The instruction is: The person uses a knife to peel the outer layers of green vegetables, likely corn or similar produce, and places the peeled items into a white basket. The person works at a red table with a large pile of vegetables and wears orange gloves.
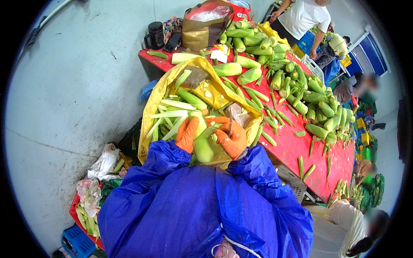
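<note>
Both my hands wear orange gloves and work over a yellow sack with its mouth spread wide. Between them, a green-husked ear of corn points down toward my body. My left hand grips its left side, fingers closed against the husk. From the other side my right hand curls its fingers and thumb at the husk. A thin dark strip rises by the right fingers; its kind I cannot make out. Pale stripped husk leaves lie in the sack, left of the ear.
A red-topped table stretches away to the right, bearing a large heap of husked corn. At its back stand a black mug and a brown bag. A co-worker in a white shirt stands beyond. Blue crate lower left.
</note>
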Demonstrator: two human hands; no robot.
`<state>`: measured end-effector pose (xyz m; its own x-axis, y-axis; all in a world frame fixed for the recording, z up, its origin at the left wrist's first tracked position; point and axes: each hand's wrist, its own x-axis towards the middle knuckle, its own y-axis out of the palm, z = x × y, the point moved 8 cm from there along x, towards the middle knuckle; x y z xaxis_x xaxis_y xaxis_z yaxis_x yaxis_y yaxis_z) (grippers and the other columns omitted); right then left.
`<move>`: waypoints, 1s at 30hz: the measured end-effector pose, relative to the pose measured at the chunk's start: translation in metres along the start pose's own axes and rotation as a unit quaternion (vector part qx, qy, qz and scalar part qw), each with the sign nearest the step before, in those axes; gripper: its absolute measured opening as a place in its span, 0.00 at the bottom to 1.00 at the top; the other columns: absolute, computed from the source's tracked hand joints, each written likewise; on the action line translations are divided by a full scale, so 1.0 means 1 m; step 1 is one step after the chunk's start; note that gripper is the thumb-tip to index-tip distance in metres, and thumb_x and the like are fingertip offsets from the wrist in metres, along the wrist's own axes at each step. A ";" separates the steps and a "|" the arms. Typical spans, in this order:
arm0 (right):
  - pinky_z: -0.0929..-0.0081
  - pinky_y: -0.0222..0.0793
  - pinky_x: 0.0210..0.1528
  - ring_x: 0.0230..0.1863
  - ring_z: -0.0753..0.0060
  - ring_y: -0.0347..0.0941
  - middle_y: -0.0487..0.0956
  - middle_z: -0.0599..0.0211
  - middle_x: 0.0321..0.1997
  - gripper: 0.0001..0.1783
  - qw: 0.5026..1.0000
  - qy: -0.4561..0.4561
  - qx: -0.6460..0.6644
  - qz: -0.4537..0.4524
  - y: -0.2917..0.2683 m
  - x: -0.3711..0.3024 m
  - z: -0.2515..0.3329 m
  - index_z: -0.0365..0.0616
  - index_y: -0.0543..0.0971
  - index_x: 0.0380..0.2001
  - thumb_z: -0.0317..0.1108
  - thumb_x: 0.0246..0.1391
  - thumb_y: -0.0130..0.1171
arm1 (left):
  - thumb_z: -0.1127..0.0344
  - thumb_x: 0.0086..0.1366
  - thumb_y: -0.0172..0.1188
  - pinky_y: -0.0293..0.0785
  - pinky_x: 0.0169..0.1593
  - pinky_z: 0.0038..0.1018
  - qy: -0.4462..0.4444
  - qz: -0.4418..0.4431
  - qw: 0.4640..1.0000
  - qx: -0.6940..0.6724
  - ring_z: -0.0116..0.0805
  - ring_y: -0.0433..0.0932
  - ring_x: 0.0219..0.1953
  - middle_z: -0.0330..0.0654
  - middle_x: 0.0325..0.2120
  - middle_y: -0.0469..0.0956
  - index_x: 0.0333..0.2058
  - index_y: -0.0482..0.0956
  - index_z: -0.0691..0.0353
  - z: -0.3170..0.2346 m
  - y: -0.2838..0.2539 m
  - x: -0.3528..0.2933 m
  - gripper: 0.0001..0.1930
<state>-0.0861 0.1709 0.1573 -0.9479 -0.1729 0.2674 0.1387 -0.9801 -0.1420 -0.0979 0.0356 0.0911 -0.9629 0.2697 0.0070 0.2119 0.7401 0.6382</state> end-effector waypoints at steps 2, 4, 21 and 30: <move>0.77 0.66 0.25 0.18 0.74 0.69 0.79 0.53 0.31 0.07 0.997 0.018 0.077 -0.010 -0.003 0.000 0.004 0.36 0.76 0.22 0.27 0.50 0.53 | 0.39 0.65 0.50 0.69 0.55 0.33 0.020 -0.036 0.999 0.006 0.35 0.73 0.49 0.47 0.47 0.76 0.59 0.65 0.64 -0.003 -0.009 0.005 0.36; 0.78 0.65 0.23 0.16 0.74 0.68 0.79 0.51 0.31 0.07 0.967 0.106 0.231 -0.031 -0.006 -0.006 -0.002 0.36 0.76 0.21 0.28 0.49 0.52 | 0.38 0.65 0.50 0.70 0.55 0.34 0.026 -0.077 0.996 -0.045 0.37 0.74 0.48 0.48 0.48 0.75 0.59 0.65 0.64 0.000 -0.028 0.015 0.37; 0.79 0.69 0.22 0.23 0.80 0.71 0.79 0.69 0.30 0.23 0.944 0.271 -0.093 0.161 0.036 0.037 -0.029 0.40 0.79 0.44 0.45 0.48 0.64 | 0.42 0.68 0.49 0.67 0.56 0.29 0.020 0.044 0.989 0.137 0.33 0.72 0.51 0.46 0.51 0.73 0.60 0.64 0.65 -0.038 -0.015 0.015 0.34; 0.82 0.65 0.18 0.16 0.80 0.69 0.77 0.69 0.25 0.13 0.940 0.281 0.134 0.137 0.039 0.024 -0.051 0.36 0.78 0.40 0.29 0.50 0.56 | 0.43 0.68 0.49 0.69 0.46 0.20 -0.034 0.061 0.992 0.105 0.24 0.72 0.43 0.36 0.47 0.74 0.59 0.68 0.61 -0.035 -0.005 0.002 0.31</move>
<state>-0.1182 0.1338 0.1098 -0.8573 -0.4175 -0.3014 0.3960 -0.9087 0.1323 -0.1071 0.0112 0.1148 -0.9160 0.4008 0.0170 0.3627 0.8094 0.4618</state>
